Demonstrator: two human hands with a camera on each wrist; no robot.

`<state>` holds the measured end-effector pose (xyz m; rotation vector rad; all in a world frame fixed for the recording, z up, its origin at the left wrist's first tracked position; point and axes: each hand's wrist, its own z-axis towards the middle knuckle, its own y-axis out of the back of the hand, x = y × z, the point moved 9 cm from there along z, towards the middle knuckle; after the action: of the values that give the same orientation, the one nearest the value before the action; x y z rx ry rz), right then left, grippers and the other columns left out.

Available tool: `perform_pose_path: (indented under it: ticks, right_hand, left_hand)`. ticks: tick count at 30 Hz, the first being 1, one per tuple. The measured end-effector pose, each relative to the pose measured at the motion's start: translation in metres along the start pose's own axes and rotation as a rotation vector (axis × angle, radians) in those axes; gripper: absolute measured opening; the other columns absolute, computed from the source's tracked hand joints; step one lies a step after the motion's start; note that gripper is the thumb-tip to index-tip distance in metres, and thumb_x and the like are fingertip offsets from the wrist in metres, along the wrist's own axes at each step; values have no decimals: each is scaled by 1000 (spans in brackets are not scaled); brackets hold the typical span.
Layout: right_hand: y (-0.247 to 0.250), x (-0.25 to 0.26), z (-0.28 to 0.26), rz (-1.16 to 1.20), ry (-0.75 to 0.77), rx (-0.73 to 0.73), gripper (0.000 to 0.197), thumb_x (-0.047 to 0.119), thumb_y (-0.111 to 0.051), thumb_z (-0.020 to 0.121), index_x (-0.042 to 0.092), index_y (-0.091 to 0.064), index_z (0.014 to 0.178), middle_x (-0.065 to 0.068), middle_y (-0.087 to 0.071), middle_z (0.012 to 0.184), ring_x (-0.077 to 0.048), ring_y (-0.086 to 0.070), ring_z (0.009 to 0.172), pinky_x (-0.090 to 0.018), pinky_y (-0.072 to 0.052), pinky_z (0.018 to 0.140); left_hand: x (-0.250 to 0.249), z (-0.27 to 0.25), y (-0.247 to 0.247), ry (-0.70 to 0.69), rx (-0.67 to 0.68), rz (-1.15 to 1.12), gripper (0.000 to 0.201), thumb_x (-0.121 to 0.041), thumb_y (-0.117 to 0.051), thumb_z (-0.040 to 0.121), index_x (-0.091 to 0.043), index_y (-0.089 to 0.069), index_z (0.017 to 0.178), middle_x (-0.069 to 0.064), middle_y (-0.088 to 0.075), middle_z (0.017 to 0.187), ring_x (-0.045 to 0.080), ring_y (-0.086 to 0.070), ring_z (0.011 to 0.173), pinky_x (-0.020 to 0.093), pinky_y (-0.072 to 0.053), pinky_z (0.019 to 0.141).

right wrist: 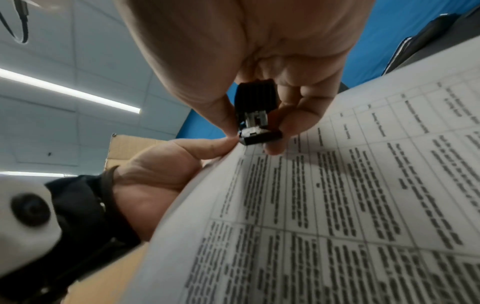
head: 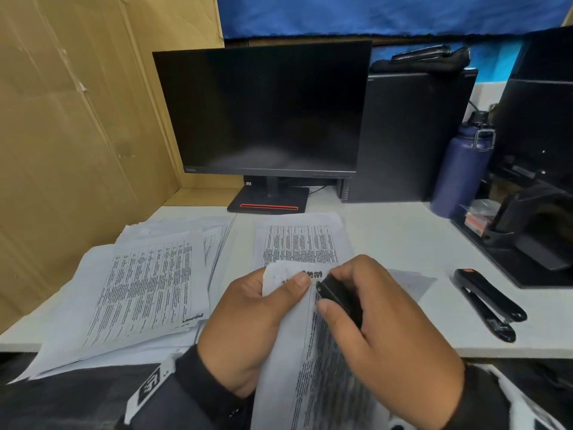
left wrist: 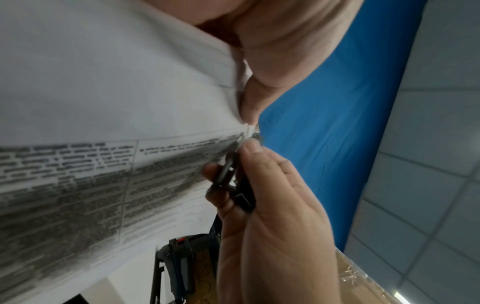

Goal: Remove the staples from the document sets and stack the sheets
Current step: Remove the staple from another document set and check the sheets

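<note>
You have white sheets [head: 145,293] gridded with black print on a white worktop [head: 403,240], a black staple remover [head: 339,297], a black stapler [head: 486,302], a navy bottle [head: 462,169], and a blue cloth [head: 372,13].

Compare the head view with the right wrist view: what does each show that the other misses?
Only the head view shows the desk, the loose sheets piled at left, the dark monitor, the stapler and the blue bottle.

Only the right wrist view shows the staple remover from beneath, its metal jaws at the paper's corner, plus ceiling lights.

Both show the left hand pinching the document set and the right hand gripping the remover.
</note>
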<state>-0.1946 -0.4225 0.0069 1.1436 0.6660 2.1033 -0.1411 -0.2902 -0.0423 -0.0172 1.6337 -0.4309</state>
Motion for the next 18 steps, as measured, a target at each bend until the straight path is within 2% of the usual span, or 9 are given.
perform_pose_path:
  ticks: [3,6,10,13,16,18]
  right_hand:
    - [0,3,-1,-13,31,-80,18,42,-57,92,37,-41,101,19,-47,95,-7,-54,85,-27,-44,73]
    - [-2,6,-3,-32,66,-151,20,39,-56,92,32,-42,105,14,-45,96,-9,-53,81,-29,-44,70]
    - [-5,8,-6,-46,118,-224,24,34,-50,95,21,-43,113,7,-44,104,-10,-54,83,-23,-45,73]
    - [-9,4,-8,-45,112,-237,27,35,-48,95,19,-42,116,8,-42,108,-10,-54,86,-22,-47,76]
    - [-11,1,-8,-55,90,-228,27,38,-46,95,21,-42,116,10,-42,106,-6,-52,85,-17,-44,76]
    - [-12,0,-8,-66,75,-208,24,40,-44,95,25,-41,114,12,-42,103,-5,-50,81,-16,-43,71]
  left_hand:
    - [1,-1,0,-3,-10,-34,19,-15,-70,85,-4,-80,97,27,-78,99,36,-76,83,44,-63,77]
    - [-1,-2,0,-53,-27,-8,15,-11,-69,88,-5,-79,97,24,-78,99,36,-76,86,45,-62,81]
    - [-5,-4,-1,-127,-50,69,13,-8,-69,92,-12,-81,93,19,-80,96,33,-77,88,46,-60,86]
    - [-3,-5,-3,-141,-55,84,15,-8,-68,93,-13,-82,94,17,-80,98,36,-77,95,48,-59,91]
    - [1,-7,-4,-104,-48,13,16,-6,-66,92,-9,-82,94,21,-80,99,34,-77,91,42,-59,85]
    - [6,-7,-6,-62,-39,-39,15,-11,-68,90,-6,-81,93,24,-78,98,34,-76,87,40,-59,82]
